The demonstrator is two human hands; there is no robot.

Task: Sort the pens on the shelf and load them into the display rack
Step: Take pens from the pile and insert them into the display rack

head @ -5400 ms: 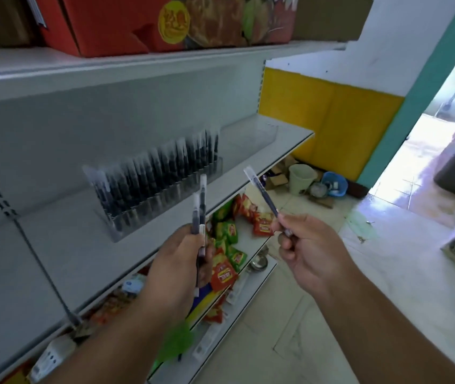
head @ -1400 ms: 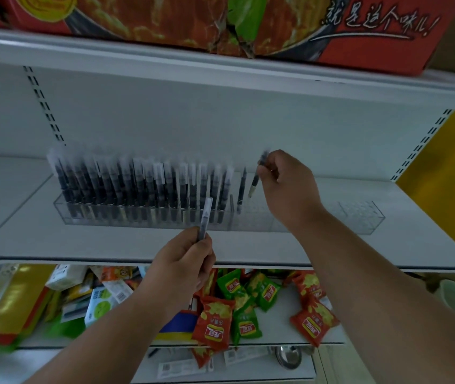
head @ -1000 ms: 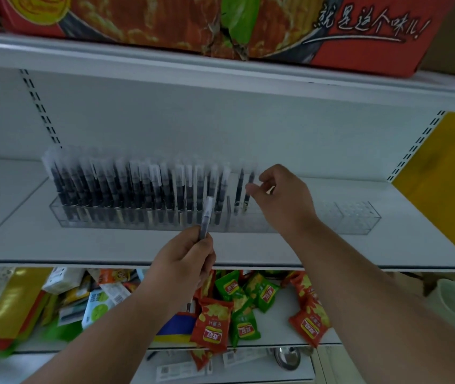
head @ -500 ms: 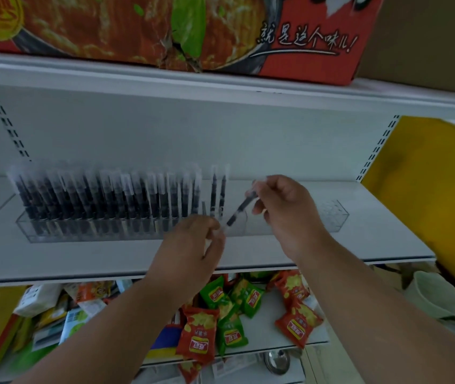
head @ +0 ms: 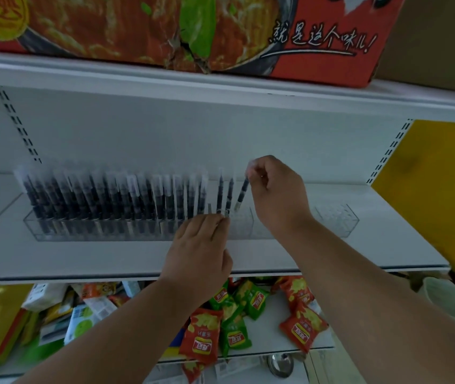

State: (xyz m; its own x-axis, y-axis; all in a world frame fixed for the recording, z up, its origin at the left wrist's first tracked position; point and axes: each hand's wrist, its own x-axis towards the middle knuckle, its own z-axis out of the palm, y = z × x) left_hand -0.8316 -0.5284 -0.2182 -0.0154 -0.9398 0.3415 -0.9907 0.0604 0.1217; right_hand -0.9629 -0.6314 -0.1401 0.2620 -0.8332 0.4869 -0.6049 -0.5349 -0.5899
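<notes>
While pen point(head: 242, 193) is pinched near top by right hand point(head: 277, 195), tip poised over empty slot, display rack point(head: 334, 220) on shelf point(head: 87, 256) is seen mostly filled; right end left vacant; left hand point(head: 202, 246), fingers curled, contents cannot be told

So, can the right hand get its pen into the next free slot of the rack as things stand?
Probably yes. The right hand pinches the pen by its top, tip just above the clear rack, beside the last standing pens. The left hand sits at the rack's front edge, seemingly below the path.
</notes>
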